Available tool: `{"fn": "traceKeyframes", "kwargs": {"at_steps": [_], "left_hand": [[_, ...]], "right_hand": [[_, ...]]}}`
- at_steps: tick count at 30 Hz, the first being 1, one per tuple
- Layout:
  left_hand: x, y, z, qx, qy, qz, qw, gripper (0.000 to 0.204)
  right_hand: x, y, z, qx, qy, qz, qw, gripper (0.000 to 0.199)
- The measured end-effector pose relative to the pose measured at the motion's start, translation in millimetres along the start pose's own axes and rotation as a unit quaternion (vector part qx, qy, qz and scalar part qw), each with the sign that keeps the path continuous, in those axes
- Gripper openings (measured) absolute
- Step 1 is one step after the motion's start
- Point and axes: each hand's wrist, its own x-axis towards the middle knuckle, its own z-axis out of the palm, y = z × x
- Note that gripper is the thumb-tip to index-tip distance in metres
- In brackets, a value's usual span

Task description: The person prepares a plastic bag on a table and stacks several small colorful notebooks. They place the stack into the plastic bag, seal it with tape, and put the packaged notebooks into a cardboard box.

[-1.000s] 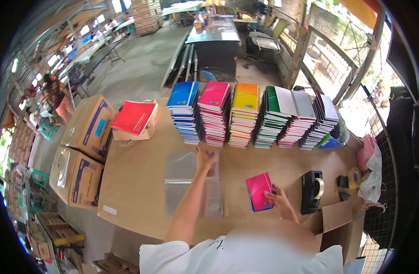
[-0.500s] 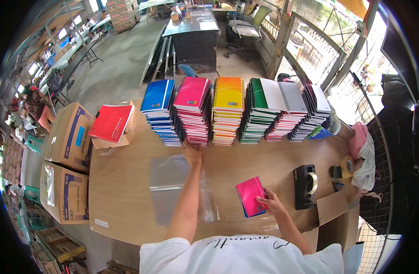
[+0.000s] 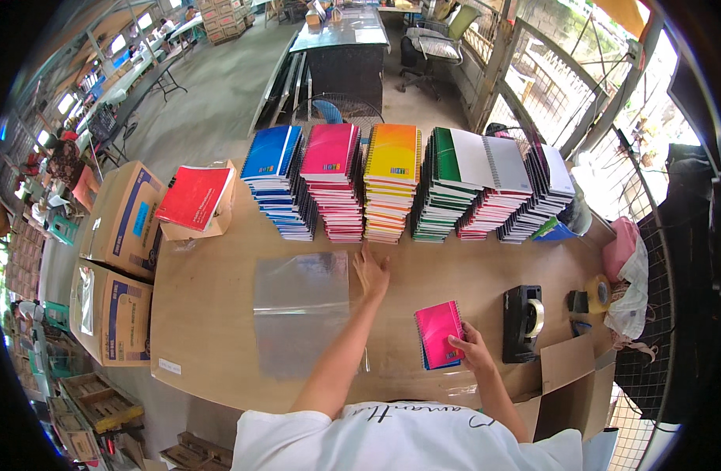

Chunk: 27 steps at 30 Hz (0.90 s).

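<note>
Over at 9 o'clock, 2 cardboard boxes (image 3: pixel 121 259) sit stacked off the table's (image 3: pixel 211 330) edge, and a smaller box just above carries a red notebook (image 3: pixel 192 196) on top, parked out of your working space. Sweep right: clear plastic sleeves (image 3: pixel 301 310) lie flat on the wood, spread where your hand can slide 1 off easily.

Now your left hand (image 3: pixel 370 271), stretched toward 12 o'clock, fingers extended and together, open, holding nothing. It lies flat on the table at the right edge of the sleeves, fingertips just short of the orange stack (image 3: pixel 390 184). That row runs blue (image 3: pixel 272 180), pink (image 3: pixel 330 179), orange, green (image 3: pixel 447 184), then 2 more piles at 1 o'clock, each colour kept to its own pile so you can pick by shade.

At 5 o'clock, your right hand (image 3: pixel 472 349) rests on the lower right corner of a pink notebook (image 3: pixel 440 334), fingers curled onto its cover, pinning it flat on the table; a blue edge peeks out beneath. Just right of it stands a black tape dispenser (image 3: pixel 523 322), close by that hand, and a roll of tape (image 3: pixel 598 292) beyond at 3 o'clock.
</note>
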Motion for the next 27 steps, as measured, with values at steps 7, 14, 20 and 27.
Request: {"fn": "traceKeyframes", "kwargs": {"at_steps": [7, 14, 20, 27], "left_hand": [[8, 42, 33, 0.020, 0.070, -0.180, 0.981, 0.089], [6, 55, 33, 0.028, 0.066, -0.220, 0.973, 0.078], [8, 51, 39, 0.044, 0.059, -0.183, 0.980, 0.072], [18, 13, -7, -0.037, 0.185, -0.172, 0.967, 0.084]], "right_hand": [[-2, 8, -3, -0.001, -0.006, 0.009, 1.000, 0.047], [-10, 12, -13, 0.015, 0.020, 0.023, 0.999, 0.046], [-3, 6, -13, 0.026, 0.023, 0.009, 0.999, 0.042], [-14, -3, -14, 0.001, 0.040, -0.032, 0.999, 0.039]]}}
